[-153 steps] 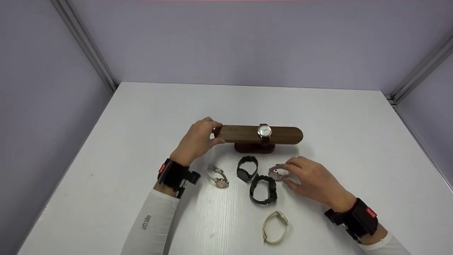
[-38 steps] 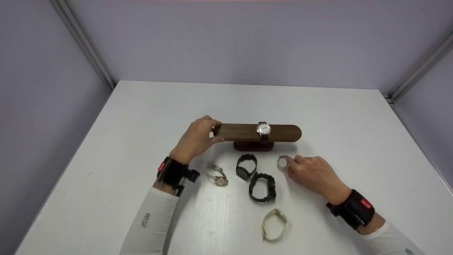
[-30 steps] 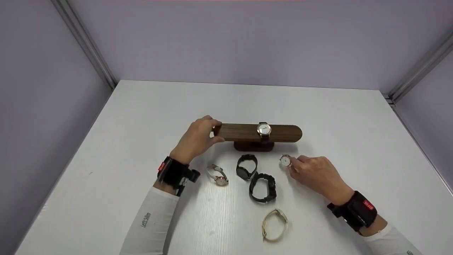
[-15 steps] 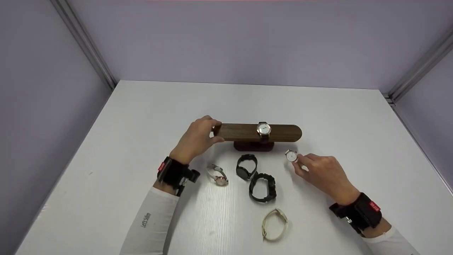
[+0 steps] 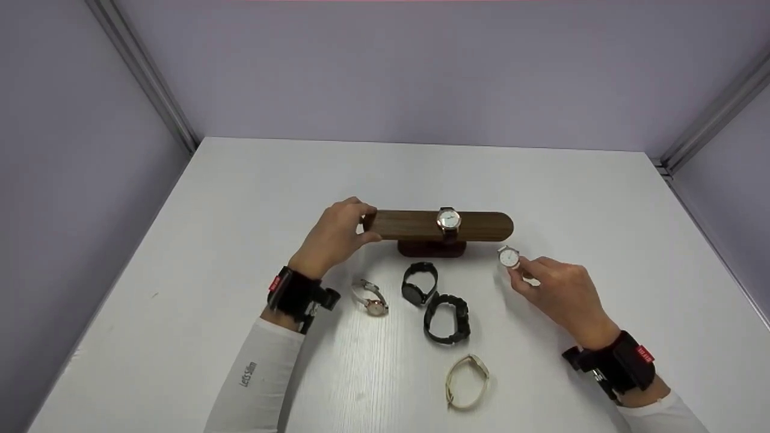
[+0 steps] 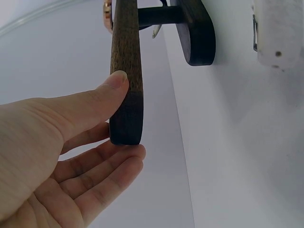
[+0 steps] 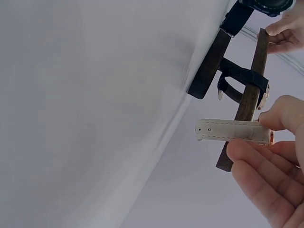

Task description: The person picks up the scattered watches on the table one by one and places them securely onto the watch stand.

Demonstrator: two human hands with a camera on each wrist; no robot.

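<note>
1. The left hand (image 5: 334,240) is gripping the left end of the long dark walnut-wood watch bar (image 5: 415,225), thumb on one face and fingers curled behind, steadying the stand.
2. The right hand (image 5: 556,291) is pinching a small white-dial watch with a pale cream leather strap (image 5: 509,257) between thumb and fingertips, holding it in the air just off the bar's right end, slightly below it.
3. Judging from this, the loading step is under way: the next move calls for lining the strap loop up with the bar's right tip and sliding it on.
4. A rose-gold watch on a dark strap (image 5: 448,220) is sitting around the bar's middle.
5. Writing: a white sleeve (image 5: 255,385) in front of the bar is showing small grey print, roughly "Let's Slim"; the red tags on the black wrist mounts are too small to read.
</note>
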